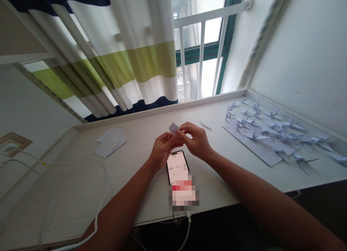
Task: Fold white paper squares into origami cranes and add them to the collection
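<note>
Both my hands meet above the white desk [81,178], pinching one small folded piece of white paper [173,128]. My left hand [161,149] grips its lower left side with thumb and fingers closed. My right hand [196,139] holds the right side, fingers curled over it. Directly below my hands a phone [177,167] lies on the desk with a timer on its screen.
Several folded paper cranes [273,131] lie on a printed sheet [257,149] at the right. A small stack of white paper squares [110,142] sits at the left. A white cable [103,186] loops over the desk's left side. A striped curtain [121,63] and a barred window [200,55] stand behind.
</note>
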Action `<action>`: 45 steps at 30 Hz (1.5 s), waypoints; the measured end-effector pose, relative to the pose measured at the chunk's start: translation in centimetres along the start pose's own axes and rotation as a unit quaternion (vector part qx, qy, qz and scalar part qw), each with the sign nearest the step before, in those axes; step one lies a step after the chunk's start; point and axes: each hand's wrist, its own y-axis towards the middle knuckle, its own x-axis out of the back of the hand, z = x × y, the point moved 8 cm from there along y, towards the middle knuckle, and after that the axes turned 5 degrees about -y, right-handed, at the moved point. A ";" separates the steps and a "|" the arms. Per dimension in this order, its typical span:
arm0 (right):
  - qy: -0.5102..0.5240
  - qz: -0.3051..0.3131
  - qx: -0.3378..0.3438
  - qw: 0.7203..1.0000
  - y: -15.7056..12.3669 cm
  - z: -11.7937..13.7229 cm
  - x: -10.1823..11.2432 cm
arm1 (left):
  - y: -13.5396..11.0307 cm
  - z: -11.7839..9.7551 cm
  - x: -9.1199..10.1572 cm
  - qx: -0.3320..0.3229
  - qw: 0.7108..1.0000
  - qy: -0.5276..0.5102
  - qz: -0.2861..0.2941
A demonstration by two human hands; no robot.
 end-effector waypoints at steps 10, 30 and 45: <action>0.042 -0.015 -0.105 0.994 0.2 -2.9 0.2 | 0.0 -0.3 0.5 -0.034 0.995 0.086 -0.049; 0.057 0.047 -0.146 0.987 -0.2 -4.7 -1.5 | 0.0 -0.8 0.7 -0.045 0.986 0.129 -0.090; 0.042 0.032 -0.133 0.990 0.0 -4.4 -0.8 | 0.2 0.0 0.7 0.013 0.997 0.069 -0.031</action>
